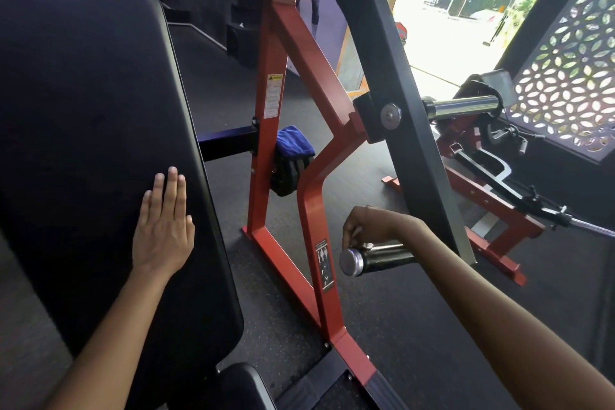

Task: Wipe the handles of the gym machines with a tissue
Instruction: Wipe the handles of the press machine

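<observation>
Head view: right hand pinches a tissue on the handle; left hand rests flat on the pad. So small a tissue could slip off.

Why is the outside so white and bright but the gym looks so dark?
In the head view, daylight through the doorway washes out to glare, so the black pad under the left hand looks nearly featureless; the right hand at the handle sits in shade, and the wide lens bends straight frame bars.
</observation>
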### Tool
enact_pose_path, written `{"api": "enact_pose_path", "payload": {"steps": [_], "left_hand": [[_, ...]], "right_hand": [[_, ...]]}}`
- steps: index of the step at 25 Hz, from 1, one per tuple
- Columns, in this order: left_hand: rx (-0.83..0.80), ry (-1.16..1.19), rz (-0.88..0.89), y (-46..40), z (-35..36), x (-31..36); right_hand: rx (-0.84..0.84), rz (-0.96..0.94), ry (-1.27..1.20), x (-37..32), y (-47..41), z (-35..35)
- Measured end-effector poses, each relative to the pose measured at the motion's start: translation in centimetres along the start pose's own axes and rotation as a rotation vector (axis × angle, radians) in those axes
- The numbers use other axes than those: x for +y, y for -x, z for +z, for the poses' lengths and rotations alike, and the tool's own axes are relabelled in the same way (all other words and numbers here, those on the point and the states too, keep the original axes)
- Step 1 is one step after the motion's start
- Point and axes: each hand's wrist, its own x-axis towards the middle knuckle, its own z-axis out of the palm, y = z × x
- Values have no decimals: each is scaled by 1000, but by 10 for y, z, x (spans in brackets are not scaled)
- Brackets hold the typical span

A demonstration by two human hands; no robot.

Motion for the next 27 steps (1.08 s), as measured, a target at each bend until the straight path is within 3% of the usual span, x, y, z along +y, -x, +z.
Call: {"api": "enact_pose_path", "payload": {"steps": [6,13,20,22,25,27], "left_hand": [[2,8,-9,0,-1,2],[22,-35,-6,0,2,-1],[29,-51,-3,1,6,-1],[30,-52,-4,0,6,-2],[35,-48,-12,1,8,1],[36,-41,-15,1,7,2]], "right_hand": [[80,-113,-110,10,16,4],[41,131,-13,38,-1,9],[207,352,109,103,2,30],[346,348,11,118,14,41],[896,349,-289,117,46,76],[1128,425,-422,106,57,110]]}}
